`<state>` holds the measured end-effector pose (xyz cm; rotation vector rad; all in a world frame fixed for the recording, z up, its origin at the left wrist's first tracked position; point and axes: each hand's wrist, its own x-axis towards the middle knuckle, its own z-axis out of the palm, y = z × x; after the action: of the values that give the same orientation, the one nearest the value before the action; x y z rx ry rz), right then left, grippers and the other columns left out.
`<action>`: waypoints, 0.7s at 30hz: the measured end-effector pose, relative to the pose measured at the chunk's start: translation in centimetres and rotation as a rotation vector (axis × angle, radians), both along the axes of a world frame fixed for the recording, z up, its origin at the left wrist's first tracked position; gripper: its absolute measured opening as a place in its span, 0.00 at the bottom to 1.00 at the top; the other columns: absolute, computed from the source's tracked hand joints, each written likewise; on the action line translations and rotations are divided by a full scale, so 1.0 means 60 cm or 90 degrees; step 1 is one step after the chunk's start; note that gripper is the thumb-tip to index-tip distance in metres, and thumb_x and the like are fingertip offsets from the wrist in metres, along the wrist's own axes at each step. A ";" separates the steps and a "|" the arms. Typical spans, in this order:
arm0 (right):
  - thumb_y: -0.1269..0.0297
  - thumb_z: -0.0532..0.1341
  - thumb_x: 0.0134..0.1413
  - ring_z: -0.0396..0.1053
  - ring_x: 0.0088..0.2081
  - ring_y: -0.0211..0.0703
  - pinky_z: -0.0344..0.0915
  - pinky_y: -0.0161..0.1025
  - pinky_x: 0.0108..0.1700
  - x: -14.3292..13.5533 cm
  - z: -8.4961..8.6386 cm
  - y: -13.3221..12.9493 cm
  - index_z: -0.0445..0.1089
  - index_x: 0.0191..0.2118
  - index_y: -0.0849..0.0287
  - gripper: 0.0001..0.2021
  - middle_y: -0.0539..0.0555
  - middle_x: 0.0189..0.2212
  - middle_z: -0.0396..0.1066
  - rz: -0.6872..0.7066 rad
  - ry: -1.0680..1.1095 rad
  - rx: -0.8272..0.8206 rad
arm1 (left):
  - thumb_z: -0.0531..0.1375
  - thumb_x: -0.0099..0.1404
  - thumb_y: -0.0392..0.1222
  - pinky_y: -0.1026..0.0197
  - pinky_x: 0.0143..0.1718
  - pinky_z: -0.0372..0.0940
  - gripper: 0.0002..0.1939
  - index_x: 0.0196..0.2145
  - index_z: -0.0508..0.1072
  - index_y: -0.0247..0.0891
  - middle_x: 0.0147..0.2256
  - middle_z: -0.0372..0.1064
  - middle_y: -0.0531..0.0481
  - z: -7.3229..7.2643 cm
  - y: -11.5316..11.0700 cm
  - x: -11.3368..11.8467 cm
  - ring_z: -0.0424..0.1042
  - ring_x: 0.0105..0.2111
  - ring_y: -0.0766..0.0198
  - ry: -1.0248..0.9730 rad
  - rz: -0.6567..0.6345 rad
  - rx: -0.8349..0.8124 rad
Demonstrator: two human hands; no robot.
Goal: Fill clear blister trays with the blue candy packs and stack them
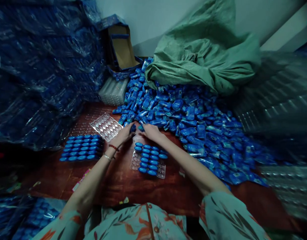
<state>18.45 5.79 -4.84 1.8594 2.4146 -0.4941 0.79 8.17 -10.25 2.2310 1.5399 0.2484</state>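
At the near edge of a heap of small blue wrapped packets, my left hand is closed around a blue packet. My right hand sits just beside it, fingers curled on another blue packet. Between my forearms lies a clear moulded tray, partly filled with shiny blue oval packets in rows. An unfilled clear tray rests behind my left wrist. Left of that forearm stands a stack of filled trays with blue ovals on top.
A green sack slumps over the back of the heap. Plastic-wrapped blue boxes are piled high at left, near an open carton. Stacked clear trays stand behind; more trays are at right. The tabletop is reddish brown.
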 end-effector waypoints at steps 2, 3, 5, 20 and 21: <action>0.62 0.56 0.60 0.70 0.43 0.47 0.64 0.39 0.44 0.055 0.025 -0.041 0.64 0.46 0.61 0.12 0.60 0.43 0.72 -0.014 0.068 0.033 | 0.53 0.66 0.40 0.56 0.46 0.65 0.20 0.55 0.59 0.37 0.49 0.69 0.41 -0.007 -0.042 -0.025 0.71 0.46 0.57 -0.099 0.039 0.041; 0.62 0.54 0.60 0.70 0.41 0.45 0.64 0.39 0.42 0.086 0.037 -0.069 0.63 0.46 0.61 0.11 0.58 0.40 0.72 -0.032 0.144 0.061 | 0.52 0.66 0.41 0.57 0.45 0.66 0.18 0.54 0.61 0.37 0.47 0.70 0.42 -0.011 -0.069 -0.039 0.72 0.44 0.58 -0.176 0.070 0.065; 0.64 0.52 0.60 0.70 0.36 0.43 0.64 0.38 0.39 0.146 0.058 -0.137 0.63 0.45 0.59 0.09 0.53 0.36 0.72 -0.070 0.296 0.071 | 0.53 0.66 0.44 0.58 0.41 0.69 0.15 0.49 0.64 0.38 0.43 0.71 0.46 -0.020 -0.132 -0.063 0.73 0.40 0.61 -0.347 0.142 0.111; 0.59 0.53 0.61 0.72 0.34 0.45 0.68 0.41 0.38 0.165 -0.069 -0.324 0.62 0.48 0.57 0.13 0.54 0.36 0.72 -0.273 0.369 0.117 | 0.48 0.67 0.30 0.60 0.38 0.69 0.19 0.53 0.64 0.37 0.42 0.70 0.42 -0.027 -0.203 -0.053 0.71 0.40 0.62 -0.188 -0.261 0.276; 0.60 0.53 0.61 0.72 0.35 0.44 0.68 0.40 0.38 0.162 -0.074 -0.328 0.62 0.48 0.57 0.12 0.54 0.36 0.71 -0.286 0.376 0.140 | 0.48 0.67 0.30 0.60 0.38 0.69 0.19 0.54 0.64 0.37 0.42 0.70 0.42 -0.023 -0.198 -0.056 0.70 0.40 0.62 -0.162 -0.290 0.269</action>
<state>28.17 -13.90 -9.30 2.6941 2.4259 -0.9569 -2.58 -3.69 -11.64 2.6675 0.8737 0.7386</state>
